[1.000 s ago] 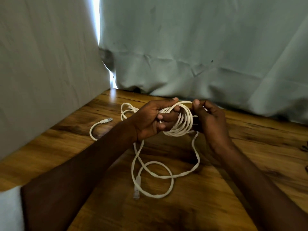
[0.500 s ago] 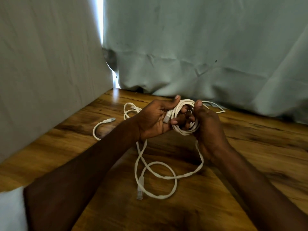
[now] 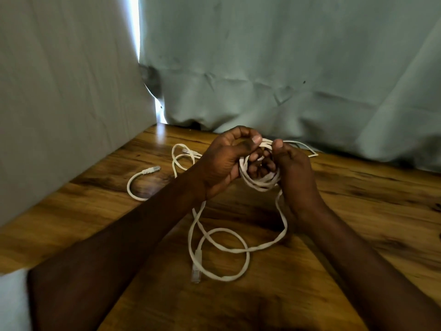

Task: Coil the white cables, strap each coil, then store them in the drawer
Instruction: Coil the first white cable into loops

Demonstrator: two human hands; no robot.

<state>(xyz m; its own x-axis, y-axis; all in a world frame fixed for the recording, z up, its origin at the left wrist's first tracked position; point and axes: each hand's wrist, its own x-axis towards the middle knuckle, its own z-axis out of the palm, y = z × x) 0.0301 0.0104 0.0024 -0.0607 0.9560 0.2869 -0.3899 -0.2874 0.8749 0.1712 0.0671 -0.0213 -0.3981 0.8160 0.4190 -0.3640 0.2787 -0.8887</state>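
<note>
A coil of white cable [image 3: 260, 181] hangs above the wooden table [image 3: 358, 211], held between both hands. My left hand [image 3: 224, 163] grips the coil's left side, thumb on top. My right hand [image 3: 293, 170] holds the right side, fingers curled through the loops. The cable's loose tail [image 3: 219, 247] drops from the coil and loops on the table, ending in a plug [image 3: 196, 274]. A second white cable [image 3: 143, 177] lies on the table behind my left arm, one plug showing at the left.
Grey-green cloth [image 3: 286, 68] hangs along the table's far edge and left side, with a bright gap at the corner. A thin white strand [image 3: 307, 149] lies by the cloth behind my right hand. No drawer or strap is in view.
The coil has been squeezed into a smaller, tighter bundle. My left thumb has come over its top and my right fingers have pushed through the loops. The tail on the table has barely shifted.
</note>
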